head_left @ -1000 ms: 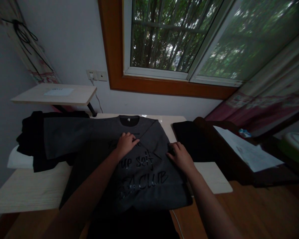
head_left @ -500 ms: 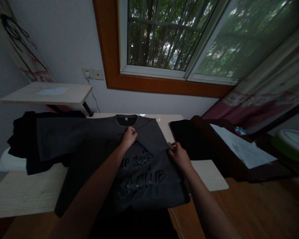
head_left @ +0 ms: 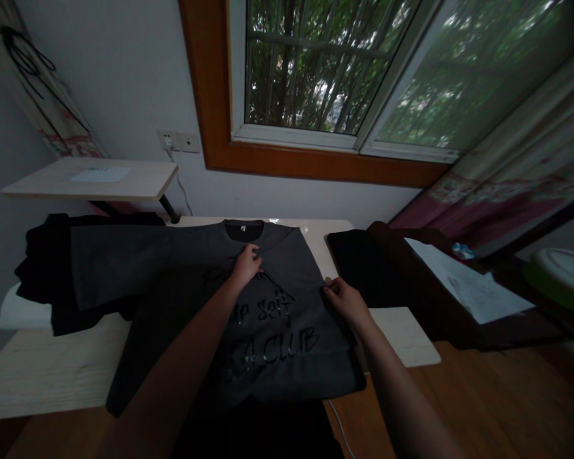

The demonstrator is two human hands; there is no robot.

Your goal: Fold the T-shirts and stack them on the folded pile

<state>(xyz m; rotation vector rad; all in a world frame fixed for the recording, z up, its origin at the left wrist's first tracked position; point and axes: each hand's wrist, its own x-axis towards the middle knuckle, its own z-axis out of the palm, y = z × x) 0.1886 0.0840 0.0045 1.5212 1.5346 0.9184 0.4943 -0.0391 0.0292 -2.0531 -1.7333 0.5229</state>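
A dark grey T-shirt (head_left: 182,280) with black lettering lies flat on a pale wooden table (head_left: 52,363), collar toward the wall. Its right sleeve is folded in over the chest. My left hand (head_left: 247,264) pinches the folded fabric just below the collar, fingers closed on it. My right hand (head_left: 342,299) grips the shirt's right edge at mid-height, fingers curled around the cloth. The left sleeve lies spread out to the left.
A heap of black clothes (head_left: 43,268) lies at the table's left end. A black folded item (head_left: 358,261) sits to the right of the shirt. A dark desk with white paper (head_left: 463,287) stands further right. A small shelf (head_left: 95,178) juts from the wall.
My left hand slid up toward the collar and closed into a pinch. My right hand went from resting flat to gripping the shirt's edge. The view shifted slightly.
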